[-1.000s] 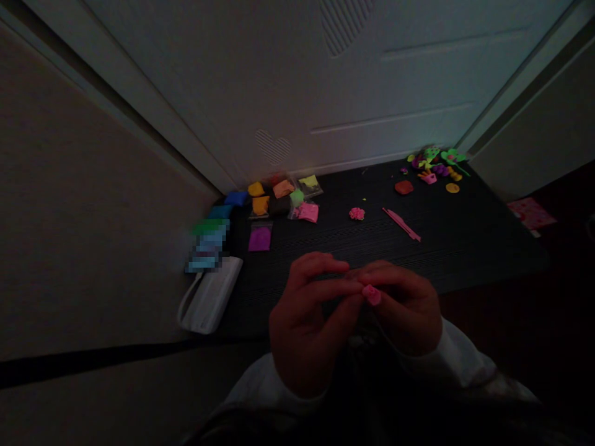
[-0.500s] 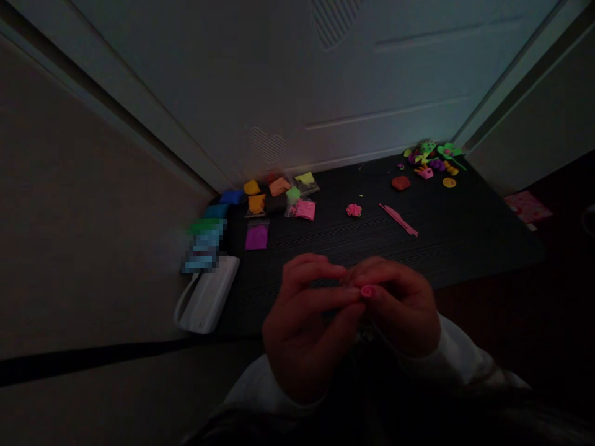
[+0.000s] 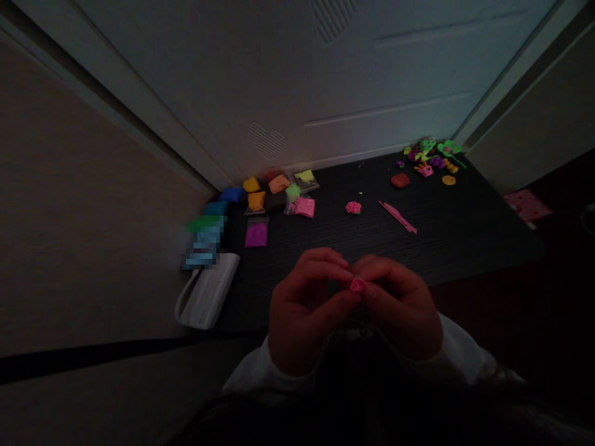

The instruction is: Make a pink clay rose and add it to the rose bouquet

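Both hands meet over the near edge of a dark table (image 3: 465,241). My left hand (image 3: 304,310) and my right hand (image 3: 402,310) pinch a small rolled piece of pink clay (image 3: 357,285) between their fingertips, fingers curled. White sleeves cover both wrists. Farther back on the table lie a small pink clay flower (image 3: 353,207) and a thin pink modelling tool (image 3: 398,217).
Several bags of coloured clay (image 3: 274,195) sit at the table's back left, a purple one (image 3: 256,235) closest. Finished clay shapes (image 3: 430,158) cluster at the back right beside a red lump (image 3: 400,180). A white case (image 3: 207,297) lies at the left edge. A white door rises behind.
The pink clay has been rolled tighter and drawn up between the fingertips. Both hands have closed in slightly around it.
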Available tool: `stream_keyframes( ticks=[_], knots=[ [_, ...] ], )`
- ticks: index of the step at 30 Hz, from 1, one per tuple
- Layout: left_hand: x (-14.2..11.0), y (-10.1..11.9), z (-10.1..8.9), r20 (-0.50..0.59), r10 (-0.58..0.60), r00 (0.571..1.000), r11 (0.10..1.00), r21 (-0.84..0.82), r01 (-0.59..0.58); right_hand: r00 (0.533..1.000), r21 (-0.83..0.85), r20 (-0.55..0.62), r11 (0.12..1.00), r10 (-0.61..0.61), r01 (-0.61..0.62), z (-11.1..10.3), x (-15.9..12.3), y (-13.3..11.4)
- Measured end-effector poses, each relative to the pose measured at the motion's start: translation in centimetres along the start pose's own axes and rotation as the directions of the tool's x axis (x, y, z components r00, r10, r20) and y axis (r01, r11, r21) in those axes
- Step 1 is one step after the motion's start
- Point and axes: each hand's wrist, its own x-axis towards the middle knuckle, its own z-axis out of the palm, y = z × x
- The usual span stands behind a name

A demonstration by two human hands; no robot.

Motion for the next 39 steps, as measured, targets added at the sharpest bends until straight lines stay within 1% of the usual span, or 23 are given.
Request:
stream_keyframes(
  ticks=[2,4,11,14,16,20,23,25,26,28,30,31,33,34,35,36,38,39],
  knots=[
    [0.0,0.0,0.0,0.007,0.015,1.0,1.0,0.017,-0.015,0.997,0.078,0.017,0.994,0.073,-0.074,0.0,-0.1,0.0],
    [0.0,0.0,0.1,0.003,0.012,1.0,0.999,0.03,-0.013,0.992,0.134,0.033,0.983,0.121,-0.124,-0.1,-0.1,0.1],
    [-0.3,-0.1,0.1,-0.016,0.007,1.0,0.999,0.033,-0.006,0.982,0.278,0.04,0.942,0.187,-0.19,0.0,-0.2,0.4],
    [-0.3,-0.1,0.0,-0.007,0.032,0.999,0.998,0.051,-0.032,0.975,0.35,0.027,0.911,0.222,-0.217,0.2,-0.1,0.5],
    [-0.4,-0.2,-0.1,0.015,0.045,0.999,0.996,0.071,-0.046,0.963,0.402,0.014,0.88,0.27,-0.253,0.3,-0.1,0.6],
    [-0.4,-0.4,-0.2,0.04,0.031,0.999,0.998,0.062,-0.034,0.93,0.466,0.013,0.82,0.368,-0.331,0.5,0.0,0.7],
    [-0.3,-0.7,-0.3,0.044,-0.005,0.999,0.999,0.051,0.003,0.924,0.477,-0.002,0.812,0.383,-0.336,0.6,0.1,0.9],
    [-0.1,-0.9,-0.4,0.037,-0.029,0.999,1.0,0.009,0.029,0.936,0.482,-0.022,0.824,0.353,-0.299,0.4,0.2,1.3],
    [0.0,-1.1,-0.5,0.022,-0.044,0.999,0.999,-0.027,0.045,0.945,0.466,-0.04,0.843,0.324,-0.269,0.1,0.3,1.8],
    [0.4,-1.7,-0.7,-0.032,-0.109,0.994,0.989,-0.108,0.105,0.964,0.369,-0.101,0.909,0.246,-0.193,-1.2,0.7,3.0],
    [1.1,-2.4,-0.9,-0.101,-0.212,0.972,0.967,-0.168,0.194,0.976,0.128,-0.175,0.986,0.128,-0.106,-3.6,1.1,4.5],
    [1.5,-2.8,-1.0,-0.132,-0.253,0.958,0.954,-0.197,0.225,0.979,0.02,-0.193,0.998,0.07,-0.067,-5.2,1.3,5.2],
    [2.3,-3.5,-0.9,-0.163,-0.312,0.936,0.932,-0.246,0.268,0.969,-0.168,-0.245,0.985,-0.017,-0.025,-8.7,1.6,6.3],
    [2.8,-3.9,-0.7,-0.167,-0.332,0.928,0.918,-0.283,0.277,0.964,-0.298,-0.262,0.954,-0.05,-0.032,-10.5,1.7,6.6],
    [3.3,-4.1,-0.5,-0.163,-0.347,0.924,0.904,-0.321,0.282,0.959,-0.445,-0.274,0.893,-0.069,-0.064,-12.2,1.8,6.7],
    [3.9,-4.4,-0.4,-0.157,-0.353,0.923,0.891,-0.358,0.28,0.956,-0.585,-0.281,0.805,-0.085,-0.101,-13.7,1.8,6.7],
    [5.2,-4.6,-0.1,-0.153,-0.341,0.927,0.877,-0.407,0.256,0.941,-0.668,-0.316,0.733,-0.121,-0.13,-16.4,2.1,6.5],
    [5.9,-4.7,0.0,-0.159,-0.324,0.932,0.877,-0.419,0.234,0.925,-0.73,-0.354,0.659,-0.136,-0.183,-17.4,2.3,6.4]
  ],
)
